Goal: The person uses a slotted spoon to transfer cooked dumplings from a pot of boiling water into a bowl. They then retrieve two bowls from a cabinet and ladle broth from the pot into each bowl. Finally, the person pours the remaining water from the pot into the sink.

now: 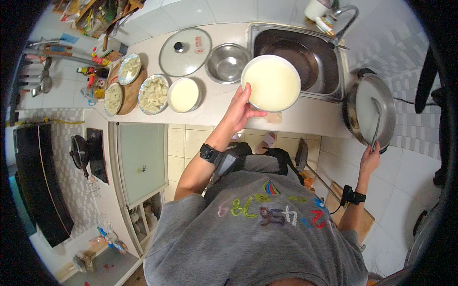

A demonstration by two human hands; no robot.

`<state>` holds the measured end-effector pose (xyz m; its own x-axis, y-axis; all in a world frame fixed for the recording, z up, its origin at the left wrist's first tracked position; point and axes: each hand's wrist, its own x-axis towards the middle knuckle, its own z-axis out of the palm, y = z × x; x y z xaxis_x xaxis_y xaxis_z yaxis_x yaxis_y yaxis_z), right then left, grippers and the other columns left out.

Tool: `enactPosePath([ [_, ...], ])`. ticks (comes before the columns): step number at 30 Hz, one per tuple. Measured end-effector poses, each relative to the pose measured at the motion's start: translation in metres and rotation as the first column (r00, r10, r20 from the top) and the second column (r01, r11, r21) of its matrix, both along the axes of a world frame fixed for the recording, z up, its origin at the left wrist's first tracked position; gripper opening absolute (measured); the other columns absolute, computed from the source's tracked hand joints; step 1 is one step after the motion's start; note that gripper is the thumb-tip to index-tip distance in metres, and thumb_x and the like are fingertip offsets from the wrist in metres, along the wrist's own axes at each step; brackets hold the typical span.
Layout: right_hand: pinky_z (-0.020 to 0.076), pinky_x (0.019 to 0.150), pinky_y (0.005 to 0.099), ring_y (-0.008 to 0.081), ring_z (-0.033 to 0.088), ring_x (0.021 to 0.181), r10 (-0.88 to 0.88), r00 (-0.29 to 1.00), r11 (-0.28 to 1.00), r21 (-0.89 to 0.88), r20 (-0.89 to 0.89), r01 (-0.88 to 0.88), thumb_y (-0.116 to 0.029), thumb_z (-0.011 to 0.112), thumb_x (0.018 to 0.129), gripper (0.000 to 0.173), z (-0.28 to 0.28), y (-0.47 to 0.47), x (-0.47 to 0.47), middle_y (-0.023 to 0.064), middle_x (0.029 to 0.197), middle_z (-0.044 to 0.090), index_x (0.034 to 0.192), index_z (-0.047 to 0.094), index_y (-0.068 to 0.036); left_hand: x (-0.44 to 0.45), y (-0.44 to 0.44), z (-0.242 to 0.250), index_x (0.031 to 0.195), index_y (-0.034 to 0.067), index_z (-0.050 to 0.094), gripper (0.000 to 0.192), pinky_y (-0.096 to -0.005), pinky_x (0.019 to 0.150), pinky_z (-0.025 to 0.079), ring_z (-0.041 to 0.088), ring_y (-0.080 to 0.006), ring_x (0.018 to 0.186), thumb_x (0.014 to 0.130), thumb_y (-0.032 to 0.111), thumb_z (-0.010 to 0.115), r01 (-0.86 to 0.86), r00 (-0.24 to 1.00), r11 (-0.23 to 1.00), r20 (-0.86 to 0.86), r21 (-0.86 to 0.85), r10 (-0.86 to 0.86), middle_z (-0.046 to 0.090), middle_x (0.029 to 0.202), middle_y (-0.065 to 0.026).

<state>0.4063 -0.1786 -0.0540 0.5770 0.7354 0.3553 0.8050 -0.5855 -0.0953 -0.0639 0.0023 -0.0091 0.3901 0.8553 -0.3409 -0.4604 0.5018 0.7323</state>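
In the head view, my left hand (244, 108) grips a round bowl of pale yellow liquid (272, 84), held above the counter's front edge and the near left corner of the sink. My right hand (369, 159) holds the handle of a metal ladle (378, 116), whose head rests in a wide metal pan (390, 107) with whitish liquid, right of the sink. A second bowl of pale yellow liquid (184, 95) stands on the counter beside a plate of dumplings (154, 94). Behind my left hand sits a stainless steel bowl (227, 63).
A glass lid (171, 59) lies at the counter's back. Two more plates of food (129, 69) (113, 99) rest on a round wooden board (135, 93) at the left. The steel sink (326, 85) has a faucet (345, 23) behind it. A cable runs by the pan.
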Motion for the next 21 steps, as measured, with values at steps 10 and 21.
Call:
enactPosePath([
  [10, 0.0485, 0.074, 0.0373, 0.0306, 0.060, 0.089, 0.351, 0.914, 0.929, 0.046, 0.205, -0.367, -0.018, 0.061, 0.085, 0.047, 0.041, 0.051, -0.119, 0.0181, 0.106, 0.060, 0.128, 0.045, -0.004, -0.123, -0.033, -0.017, 0.135, 0.002, 0.024, 0.064, -0.0343, 0.069, 0.059, 0.056, -0.0264, 0.107, 0.093, 0.047, 0.040, -0.027, 0.994, 0.999, -0.105, -0.019, 0.025, 0.045, 0.127, -0.0173],
  [21, 0.0521, 0.083, 0.0346, 0.0224, 0.061, 0.095, -0.114, -0.669, 0.897, 0.212, -0.735, -0.387, -0.019, 0.055, 0.091, 0.061, -0.016, 0.114, -0.414, 0.0125, 0.119, 0.052, 0.139, 0.024, -0.001, -0.190, -0.048, -0.089, 0.137, 0.006, 0.028, 0.067, -0.0357, 0.071, 0.059, 0.057, -0.0264, 0.106, 0.091, 0.053, 0.041, 0.078, 0.982, 0.991, -0.161, -0.112, -0.096, 0.047, 0.128, -0.0143],
])
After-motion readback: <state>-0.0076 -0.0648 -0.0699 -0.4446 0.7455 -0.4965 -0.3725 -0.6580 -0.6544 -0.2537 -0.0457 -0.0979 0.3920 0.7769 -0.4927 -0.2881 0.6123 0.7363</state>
